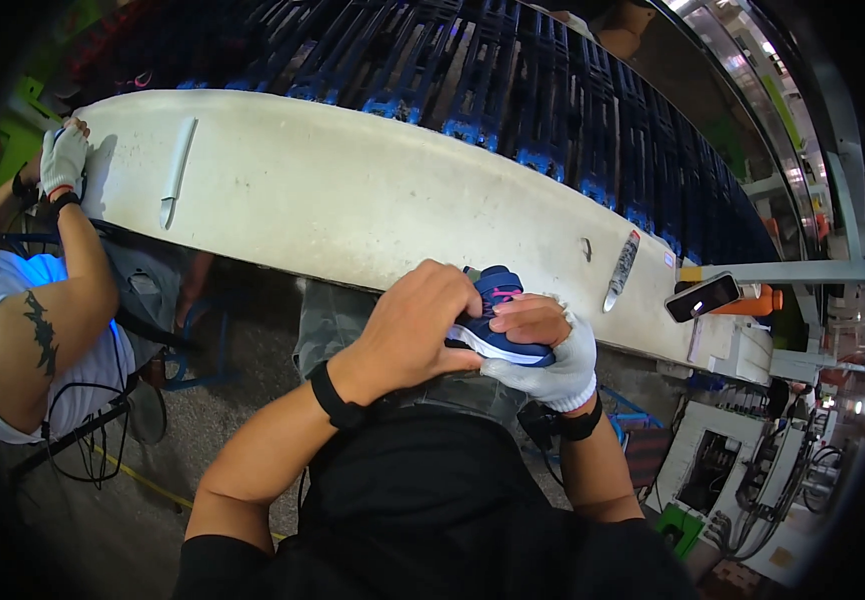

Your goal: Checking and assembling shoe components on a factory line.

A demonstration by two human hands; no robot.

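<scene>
A small navy sneaker [498, 290] with pink laces and a white sole is held between my two hands, just over the near edge of the long pale table [353, 200]. My bare left hand [418, 325] grips its left end, thumb along the sole and fingers over the upper. Around the other end wraps my right hand [548, 350], in a white glove that leaves some fingertips bare; those fingers press on the upper by the laces. Dark bands circle both my wrists. Parts of the shoe are hidden under the fingers.
A knife with a mottled handle [623, 270], a small dark piece [586, 248] and a phone [703, 297] lie to the right. A pale-handled knife [179, 172] is at the left, near a seated co-worker's gloved hand [64, 160]. Dark blue slats [473, 90] run behind the table.
</scene>
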